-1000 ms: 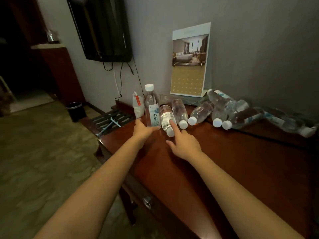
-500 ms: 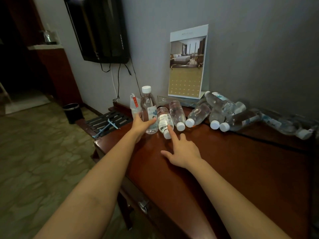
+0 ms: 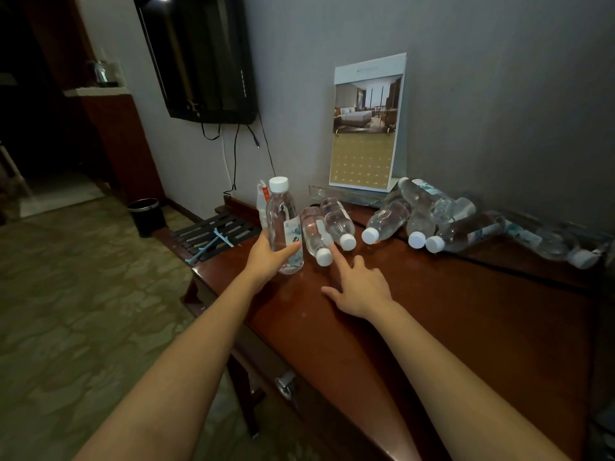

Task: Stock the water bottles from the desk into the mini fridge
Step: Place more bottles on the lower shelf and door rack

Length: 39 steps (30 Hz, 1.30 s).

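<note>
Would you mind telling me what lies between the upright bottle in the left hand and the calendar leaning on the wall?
In the head view, two bottles lie on their sides between the upright bottle and the calendar.

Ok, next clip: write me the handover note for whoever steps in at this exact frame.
Left hand: closed around the upright clear plastic water bottle with the white cap, its base at the front left corner of the reddish-brown wooden desk.
Right hand: open, index finger stretched to the nearest lying clear bottle; nothing gripped.
The other clear bottles lie on their sides along the back of the desk, from beside that one to the pile near the grey wall.
Done: no bottle has left the desk.
Left: carry every bottle to the mini fridge, which is not in view.
</note>
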{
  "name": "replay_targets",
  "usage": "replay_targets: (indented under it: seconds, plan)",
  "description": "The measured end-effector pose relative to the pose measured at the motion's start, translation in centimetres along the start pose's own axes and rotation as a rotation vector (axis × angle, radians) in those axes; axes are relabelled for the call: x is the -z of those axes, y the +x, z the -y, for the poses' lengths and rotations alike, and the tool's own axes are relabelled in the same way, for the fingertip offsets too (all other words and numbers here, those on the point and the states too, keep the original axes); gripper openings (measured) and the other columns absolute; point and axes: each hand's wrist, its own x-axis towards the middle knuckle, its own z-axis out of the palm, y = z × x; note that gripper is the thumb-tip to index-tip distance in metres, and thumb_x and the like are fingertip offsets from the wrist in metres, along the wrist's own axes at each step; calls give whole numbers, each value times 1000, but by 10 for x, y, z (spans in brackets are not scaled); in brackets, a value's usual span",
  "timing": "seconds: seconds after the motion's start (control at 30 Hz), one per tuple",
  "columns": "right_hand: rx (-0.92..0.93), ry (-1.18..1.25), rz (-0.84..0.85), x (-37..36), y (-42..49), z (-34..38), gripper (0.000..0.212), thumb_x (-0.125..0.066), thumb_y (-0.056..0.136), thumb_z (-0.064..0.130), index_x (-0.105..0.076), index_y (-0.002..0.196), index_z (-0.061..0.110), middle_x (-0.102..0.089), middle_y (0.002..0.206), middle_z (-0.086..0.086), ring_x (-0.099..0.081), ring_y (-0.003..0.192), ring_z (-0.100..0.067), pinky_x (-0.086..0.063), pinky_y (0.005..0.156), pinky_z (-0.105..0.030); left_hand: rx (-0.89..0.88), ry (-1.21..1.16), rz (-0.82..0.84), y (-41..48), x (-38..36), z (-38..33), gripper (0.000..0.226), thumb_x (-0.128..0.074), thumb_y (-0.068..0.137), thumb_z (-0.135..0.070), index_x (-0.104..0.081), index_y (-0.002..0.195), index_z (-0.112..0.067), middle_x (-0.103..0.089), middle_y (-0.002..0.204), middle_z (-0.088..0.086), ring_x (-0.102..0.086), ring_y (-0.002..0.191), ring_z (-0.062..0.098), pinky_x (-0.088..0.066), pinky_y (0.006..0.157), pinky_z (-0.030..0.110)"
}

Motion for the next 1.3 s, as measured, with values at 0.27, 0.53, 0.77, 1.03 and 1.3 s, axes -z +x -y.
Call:
replay_targets:
  seconds: [0.27, 0.53, 0.77, 1.03, 1.3]
  plan:
    - [-44, -14, 28, 5, 10, 13, 80, -39, 91, 56, 16, 145, 34, -37, 138, -23, -53, 109, -39, -40, 88, -42, -14, -38, 18, -25, 8, -1, 54, -72, 79, -26, -44, 125, -25, -58, 101, -16, -57, 85, -6, -46, 61, 9]
    - [-11, 352, 63, 25, -26, 11, 84, -57, 89, 40, 4, 147, 32, -28, 142, -15, -48, 117, -35, -41, 98, -43, 0, -41, 165, -63, 19, -21, 53, -71, 80, -24, -44, 125, -25, -57, 107, -12, -56, 93, 2, -46, 70, 15]
    - [81, 811, 177, 55, -88, 26, 79, -72, 79, 10, -29, 144, 20, -52, 135, -5, -50, 124, -19, -43, 101, -30, 123, -267, 472, -138, 16, -47, 40, -60, 81, -34, -53, 117, -18, -65, 115, 5, -67, 99, 18, -56, 79, 30]
    - [51, 1138, 29, 92, -195, -6, 61, -68, 81, 10, -44, 119, 51, -68, 109, 13, -64, 103, -5, -55, 78, -24, -24, -341, 597, -217, -28, -107, 41, -43, 86, -44, -60, 113, -18, -72, 103, 4, -69, 94, 19, -57, 71, 26]
    - [-51, 1143, -393, 160, -318, -66, 54, -65, 85, 10, -49, 127, 40, -67, 113, 6, -64, 105, -14, -55, 81, -28, -331, -368, 783, -276, -115, -203, 31, -43, 88, -48, -66, 106, -37, -71, 108, -6, -66, 102, 13, -54, 78, 25]
